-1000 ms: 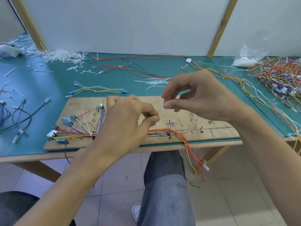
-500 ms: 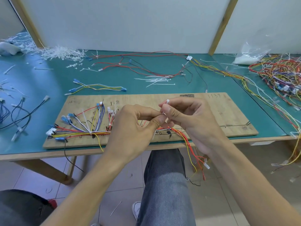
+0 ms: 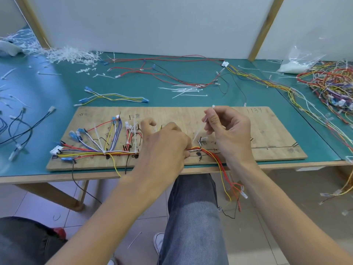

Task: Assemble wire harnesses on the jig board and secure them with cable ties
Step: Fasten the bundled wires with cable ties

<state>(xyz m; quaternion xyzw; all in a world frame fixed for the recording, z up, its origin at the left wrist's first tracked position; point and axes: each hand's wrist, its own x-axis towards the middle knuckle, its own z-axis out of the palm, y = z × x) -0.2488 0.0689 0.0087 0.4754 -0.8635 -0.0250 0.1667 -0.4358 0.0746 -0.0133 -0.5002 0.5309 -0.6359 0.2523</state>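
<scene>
While the left hand (image 3: 164, 144) curled down over the wire bundle (image 3: 196, 149) on the jig board (image 3: 267, 131), the right hand (image 3: 227, 134) pinched a white cable tie (image 3: 199, 129) between thumb and forefinger just beside it. The tie's head stood above the right thumb, and its tail slanted down toward the gap between the two hands. The left fingertips were tucked under the hand, so the grip could only be judged: they appeared to clamp the red, yellow and white wires against the board. From that hand the bundle ran out to the left, where it fanned into blue and white connectors, already banded by ties. To the right it passed under the right wrist and spilled over the near edge of the green table (image 3: 57, 88) (several loose ends hung beside a knee in grey jeans (image 3: 193, 207)). Beyond the hands lay a small heap of spare ties (image 3: 185, 90) and a short harness with blue terminals (image 3: 114, 97). Far beyond the left hand sat a drift of white tie offcuts (image 3: 66, 54). Well out past the right hand lay a tangle of multicoloured harnesses (image 3: 330, 83) and a clear plastic bag (image 3: 298, 60).
</scene>
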